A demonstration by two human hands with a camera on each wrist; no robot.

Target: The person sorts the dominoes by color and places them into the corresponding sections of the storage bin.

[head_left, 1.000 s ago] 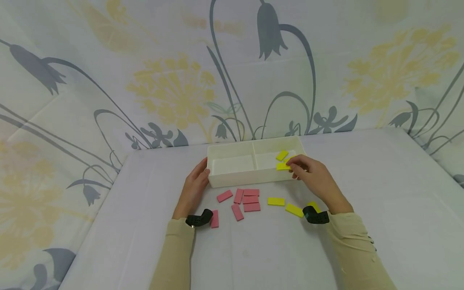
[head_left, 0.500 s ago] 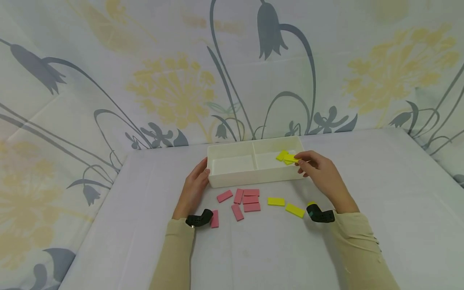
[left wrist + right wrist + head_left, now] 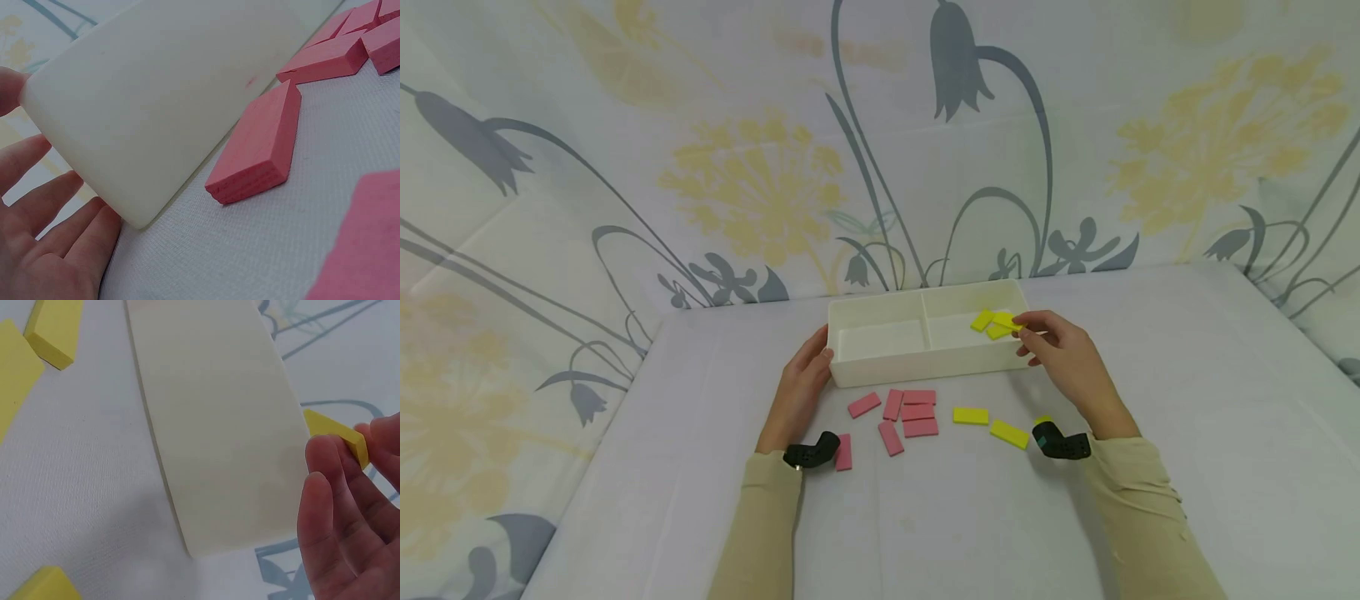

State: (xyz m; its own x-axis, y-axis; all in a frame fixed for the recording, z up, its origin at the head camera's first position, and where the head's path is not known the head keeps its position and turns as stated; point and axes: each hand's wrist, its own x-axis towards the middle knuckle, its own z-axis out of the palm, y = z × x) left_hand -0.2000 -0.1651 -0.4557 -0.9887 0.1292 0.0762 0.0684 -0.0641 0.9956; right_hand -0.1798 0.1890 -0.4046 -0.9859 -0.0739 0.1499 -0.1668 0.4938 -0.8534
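Observation:
A white two-compartment box [image 3: 891, 371] stands near the back of the table. My left hand [image 3: 796, 390] rests against its left end, the fingers [image 3: 53, 197] fairly straight along the wall. Over the right compartment, my right hand [image 3: 1063, 357] pinches a yellow block [image 3: 337, 433] between thumb and fingers. Below that block, two more yellow blocks [image 3: 982, 320] lie in the same compartment. The left compartment [image 3: 880, 333] holds nothing visible. My right fingers partly hide the pinched block.
Several pink blocks [image 3: 919, 412] lie in front of the box, one beside my left wrist. Yellow blocks [image 3: 971, 416] lie to their right, one mostly hidden by the right wrist camera [image 3: 1060, 442]. A patterned cloth [image 3: 895, 167] hangs behind the box.
My right hand has moved right and slightly back over the right compartment with the yellow block, then stayed nearly still as the block turned slightly. My left hand has kept its place.

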